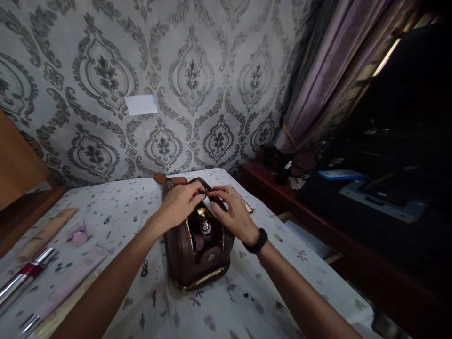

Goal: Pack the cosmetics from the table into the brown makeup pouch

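A brown leather bag stands on the bed, its gold zip undone and the front flap folded down. Inside it I see a bottle with a shiny clear-and-gold top; the rest of the inside is dark. Over the bag's left upper rim is my left hand, fingers bent together at the opening around something small and dark. My right hand, a black band at its wrist, reaches in from the right with curved fingers. Between the fingertips shows a small white thing, partly hidden; its kind is unclear.
On the patterned sheet at left lie a pale tube, a silver-and-red tube, a small pink-lidded container and a flat beige box. A phone-like flat object lies behind my right hand. A dark red wooden ledge borders the right side.
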{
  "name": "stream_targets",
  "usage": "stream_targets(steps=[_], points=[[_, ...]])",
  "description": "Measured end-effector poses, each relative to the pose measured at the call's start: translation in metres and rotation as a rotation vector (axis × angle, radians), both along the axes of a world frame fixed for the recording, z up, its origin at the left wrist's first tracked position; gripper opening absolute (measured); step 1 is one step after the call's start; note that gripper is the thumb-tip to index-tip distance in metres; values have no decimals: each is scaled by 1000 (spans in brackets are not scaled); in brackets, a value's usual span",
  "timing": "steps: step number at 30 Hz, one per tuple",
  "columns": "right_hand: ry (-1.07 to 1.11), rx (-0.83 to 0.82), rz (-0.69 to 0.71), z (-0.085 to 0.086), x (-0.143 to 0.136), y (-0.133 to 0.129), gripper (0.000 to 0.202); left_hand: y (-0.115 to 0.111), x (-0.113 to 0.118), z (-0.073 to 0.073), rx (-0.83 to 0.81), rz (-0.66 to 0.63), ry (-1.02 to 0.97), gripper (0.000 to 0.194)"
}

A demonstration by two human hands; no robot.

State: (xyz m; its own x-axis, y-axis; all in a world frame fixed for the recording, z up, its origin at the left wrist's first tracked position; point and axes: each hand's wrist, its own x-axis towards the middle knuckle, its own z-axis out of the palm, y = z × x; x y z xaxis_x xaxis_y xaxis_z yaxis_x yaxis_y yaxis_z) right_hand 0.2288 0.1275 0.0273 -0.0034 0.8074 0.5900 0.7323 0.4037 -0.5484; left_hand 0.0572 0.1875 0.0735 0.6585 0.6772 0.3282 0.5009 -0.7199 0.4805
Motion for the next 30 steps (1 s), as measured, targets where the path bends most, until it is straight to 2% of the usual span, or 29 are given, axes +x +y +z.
stream_targets(steps=[5,10,15,21,25,30], points=[[-131,-96,67,8,4,9,17,-3,-4,2,-75,-48,17,21],[-182,-142,76,14,7,11,10,-8,-7,2,-78,-24,192,52],[-234,-181,63,20,9,10,10,-22,-3,6,-110,-23,226,74],[-243,-223,57,24,10,9,14,-34,8,4,18,18,489,94],[-247,-226,60,24,10,8,17,-33,16,-1,41,10,575,99],[-262,-225,56,23,12,9,18,-31,16,-5,96,-1,586,89]])
